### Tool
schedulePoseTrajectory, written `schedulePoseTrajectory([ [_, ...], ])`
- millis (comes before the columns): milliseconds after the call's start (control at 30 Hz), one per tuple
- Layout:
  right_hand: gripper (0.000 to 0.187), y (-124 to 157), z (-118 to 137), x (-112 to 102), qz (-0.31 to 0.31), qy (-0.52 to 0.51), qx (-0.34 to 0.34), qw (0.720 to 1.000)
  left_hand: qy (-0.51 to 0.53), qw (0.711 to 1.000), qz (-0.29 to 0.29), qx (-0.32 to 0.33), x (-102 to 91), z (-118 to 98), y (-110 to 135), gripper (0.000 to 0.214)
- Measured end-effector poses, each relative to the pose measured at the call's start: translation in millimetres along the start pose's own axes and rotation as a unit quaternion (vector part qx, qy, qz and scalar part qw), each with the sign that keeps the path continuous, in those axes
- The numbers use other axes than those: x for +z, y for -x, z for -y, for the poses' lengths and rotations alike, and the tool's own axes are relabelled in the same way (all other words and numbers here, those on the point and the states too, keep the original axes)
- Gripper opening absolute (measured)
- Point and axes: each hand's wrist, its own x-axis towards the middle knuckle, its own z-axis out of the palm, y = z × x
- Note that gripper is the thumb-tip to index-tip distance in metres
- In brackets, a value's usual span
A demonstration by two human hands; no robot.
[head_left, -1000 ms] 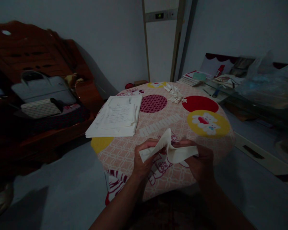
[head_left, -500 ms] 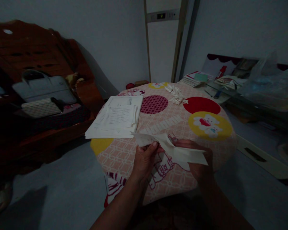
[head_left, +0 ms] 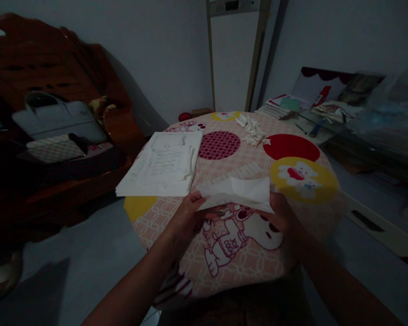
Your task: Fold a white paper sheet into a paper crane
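Note:
Between my two hands a creased sheet of white paper (head_left: 238,190) is held up over the front of the table. My left hand (head_left: 189,210) grips its left edge, the thumb on top and the fingers partly hidden below. My right hand (head_left: 282,213) pinches the lower right corner. Beyond the sheet lies a thin printed paper strip (head_left: 246,171) on the cloth, partly covered. To the left rests a stack of papers (head_left: 165,165) with handwriting or print on the smaller top sheets, too dim to read.
A patterned tablecloth (head_left: 221,170) covers the round table. Crumpled paper scraps (head_left: 255,136) lie at its back. A glass-topped side table with piled papers (head_left: 275,108) and a plastic bag (head_left: 387,113) stands right. A wooden chair (head_left: 112,131) holding bags (head_left: 61,117) stands left.
The sheet went from folded and twisted to spread out flatter between my hands. My left hand moved left and my right hand shifted to the sheet's right corner. The view tilted down slightly.

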Motion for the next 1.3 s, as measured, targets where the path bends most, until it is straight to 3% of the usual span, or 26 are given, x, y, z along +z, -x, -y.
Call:
schedulePoseTrajectory([
  [133,0.027,-12,-8,-16,-0.019,-0.046,0.046,0.998,-0.087,0.994,-0.024,0.062,-7.4,11,-15,0.038],
  [267,0.040,-11,-11,-29,-0.022,-0.095,0.108,0.989,-0.131,0.988,-0.029,0.076,-12.2,17,-22,0.029],
  [433,0.038,-7,-10,-23,-0.029,-0.102,0.141,0.984,-0.140,0.987,-0.024,0.079,-11.1,15,-20,0.030],
  [533,0.042,-9,-22,-20,-0.045,-0.141,0.135,0.980,-0.128,0.987,-0.036,0.094,-8.7,16,-18,0.032],
  [667,0.048,-16,-39,-24,-0.042,-0.132,0.096,0.986,-0.108,0.987,-0.047,0.109,-4.6,18,-11,0.038],
  [800,0.045,-17,-23,-29,-0.054,0.037,0.003,0.998,-0.160,0.976,-0.078,0.129,-3.4,20,-2,0.034],
  [900,0.033,-4,6,-20,-0.054,0.242,-0.178,0.952,-0.222,0.959,-0.093,0.149,-5.6,21,2,0.030],
  [967,0.039,10,21,-7,0.064,0.289,-0.262,0.919,-0.245,0.952,-0.093,0.160,-7.2,21,2,0.029],
  [1033,0.059,26,26,9,0.159,0.338,-0.275,0.886,-0.269,0.943,-0.092,0.170,-8.5,21,2,0.028],
  [1100,0.063,39,21,23,0.185,0.390,-0.278,0.858,-0.294,0.935,-0.093,0.176,-9.6,21,1,0.026],
  [1233,0.028,51,1,36,0.113,0.434,-0.299,0.842,-0.302,0.937,-0.074,0.160,-12.6,22,-2,0.026],
  [1300,0.022,51,-5,37,0.074,0.418,-0.313,0.850,-0.305,0.940,-0.053,0.147,-15.3,21,-2,0.023],
])
